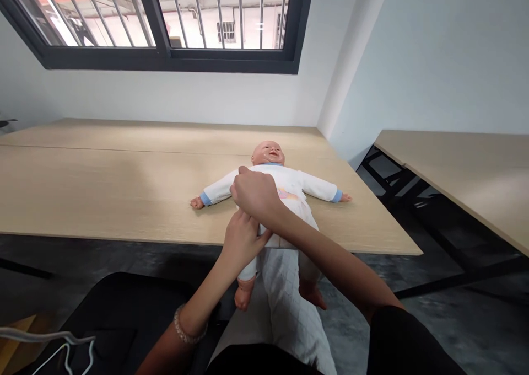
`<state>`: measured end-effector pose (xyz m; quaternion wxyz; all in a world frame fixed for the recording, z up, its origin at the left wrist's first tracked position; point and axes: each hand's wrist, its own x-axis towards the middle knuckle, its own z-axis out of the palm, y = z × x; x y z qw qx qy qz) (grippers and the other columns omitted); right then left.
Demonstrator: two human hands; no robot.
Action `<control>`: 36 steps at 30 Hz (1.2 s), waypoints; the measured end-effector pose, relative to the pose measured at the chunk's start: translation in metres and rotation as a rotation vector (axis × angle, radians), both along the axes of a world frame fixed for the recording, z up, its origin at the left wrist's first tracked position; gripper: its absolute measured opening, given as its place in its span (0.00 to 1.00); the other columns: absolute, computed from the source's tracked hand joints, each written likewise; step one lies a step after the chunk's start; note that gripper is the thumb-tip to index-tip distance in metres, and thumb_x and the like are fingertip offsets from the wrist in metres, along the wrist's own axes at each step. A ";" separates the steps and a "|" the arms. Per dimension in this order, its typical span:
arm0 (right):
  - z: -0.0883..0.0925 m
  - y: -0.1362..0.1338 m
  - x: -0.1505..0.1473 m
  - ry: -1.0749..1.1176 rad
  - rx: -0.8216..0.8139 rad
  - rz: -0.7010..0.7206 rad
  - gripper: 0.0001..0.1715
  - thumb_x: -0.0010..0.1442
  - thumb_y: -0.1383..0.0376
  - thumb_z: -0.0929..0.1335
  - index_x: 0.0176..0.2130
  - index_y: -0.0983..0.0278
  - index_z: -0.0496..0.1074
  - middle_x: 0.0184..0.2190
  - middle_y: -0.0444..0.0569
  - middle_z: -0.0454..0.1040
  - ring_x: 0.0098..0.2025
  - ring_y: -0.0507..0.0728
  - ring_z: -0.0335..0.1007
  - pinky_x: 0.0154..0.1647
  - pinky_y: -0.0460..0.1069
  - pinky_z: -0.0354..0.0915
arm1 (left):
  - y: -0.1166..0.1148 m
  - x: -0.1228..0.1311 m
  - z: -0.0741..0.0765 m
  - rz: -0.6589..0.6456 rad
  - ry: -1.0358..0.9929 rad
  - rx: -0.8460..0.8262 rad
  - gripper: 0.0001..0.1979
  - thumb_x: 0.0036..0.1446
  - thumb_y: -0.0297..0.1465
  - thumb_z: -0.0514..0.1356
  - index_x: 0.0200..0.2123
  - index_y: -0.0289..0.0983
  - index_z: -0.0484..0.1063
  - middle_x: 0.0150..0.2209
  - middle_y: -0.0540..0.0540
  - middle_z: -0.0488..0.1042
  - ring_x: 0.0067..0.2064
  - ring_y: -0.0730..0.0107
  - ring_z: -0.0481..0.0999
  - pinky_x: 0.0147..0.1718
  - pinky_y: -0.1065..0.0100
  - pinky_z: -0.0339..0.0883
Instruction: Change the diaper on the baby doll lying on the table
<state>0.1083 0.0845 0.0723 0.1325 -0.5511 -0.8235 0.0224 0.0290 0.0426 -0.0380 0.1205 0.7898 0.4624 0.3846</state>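
A baby doll [270, 153] in a white romper with blue cuffs lies face up on the wooden table [103, 193], arms spread, its bare feet hanging over the near edge. My right hand [254, 193] rests closed on the doll's chest, gripping the romper fabric. Just below it, my left hand [239, 240] pinches the romper at the doll's waist; a bead bracelet sits on that wrist. A white quilted cloth [289, 303] hangs down below the doll between its legs.
A second wooden table [458, 171] stands to the right across a dark floor gap. A barred window [165, 22] fills the wall behind. A black chair [124, 314] sits at lower left, with white wire hangers [61, 344] beside it.
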 end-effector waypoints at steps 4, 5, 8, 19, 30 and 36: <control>-0.009 -0.011 0.015 -0.037 0.082 -0.081 0.15 0.65 0.71 0.61 0.33 0.67 0.75 0.42 0.58 0.74 0.37 0.59 0.73 0.27 0.50 0.56 | -0.001 0.005 -0.003 0.045 -0.027 0.039 0.17 0.58 0.33 0.63 0.50 0.37 0.73 0.51 0.35 0.75 0.56 0.36 0.70 0.50 0.46 0.67; -0.012 -0.014 0.022 -0.026 0.099 -0.108 0.15 0.66 0.70 0.61 0.33 0.66 0.75 0.43 0.58 0.74 0.38 0.60 0.72 0.27 0.50 0.55 | -0.004 0.006 -0.004 0.071 -0.022 0.060 0.19 0.58 0.34 0.63 0.53 0.37 0.72 0.53 0.36 0.74 0.58 0.38 0.69 0.51 0.46 0.66; -0.023 -0.019 0.040 0.023 0.111 -0.191 0.15 0.67 0.68 0.62 0.34 0.65 0.75 0.43 0.57 0.74 0.42 0.60 0.71 0.28 0.50 0.55 | -0.011 0.009 -0.004 0.180 0.012 0.121 0.23 0.61 0.38 0.62 0.58 0.39 0.69 0.56 0.35 0.71 0.57 0.43 0.67 0.53 0.47 0.64; -0.063 -0.007 0.066 0.450 0.111 -0.259 0.12 0.59 0.67 0.67 0.25 0.62 0.65 0.32 0.48 0.70 0.36 0.56 0.68 0.38 0.50 0.59 | -0.010 0.004 0.005 0.264 0.097 0.130 0.16 0.62 0.40 0.62 0.50 0.39 0.73 0.63 0.35 0.66 0.67 0.41 0.58 0.57 0.44 0.60; -0.070 -0.001 0.079 0.659 0.098 -0.201 0.12 0.51 0.72 0.68 0.26 0.60 0.59 0.29 0.43 0.65 0.32 0.56 0.64 0.36 0.49 0.59 | -0.001 -0.001 0.003 0.016 0.008 0.046 0.17 0.63 0.35 0.59 0.54 0.39 0.67 0.64 0.36 0.68 0.69 0.47 0.59 0.63 0.47 0.55; -0.078 -0.003 0.080 0.729 0.127 -0.133 0.07 0.56 0.66 0.67 0.31 0.61 0.62 0.31 0.44 0.68 0.33 0.56 0.65 0.36 0.49 0.60 | 0.001 0.005 0.012 -0.078 0.170 0.012 0.28 0.61 0.28 0.53 0.65 0.37 0.58 0.66 0.37 0.65 0.71 0.52 0.56 0.68 0.43 0.42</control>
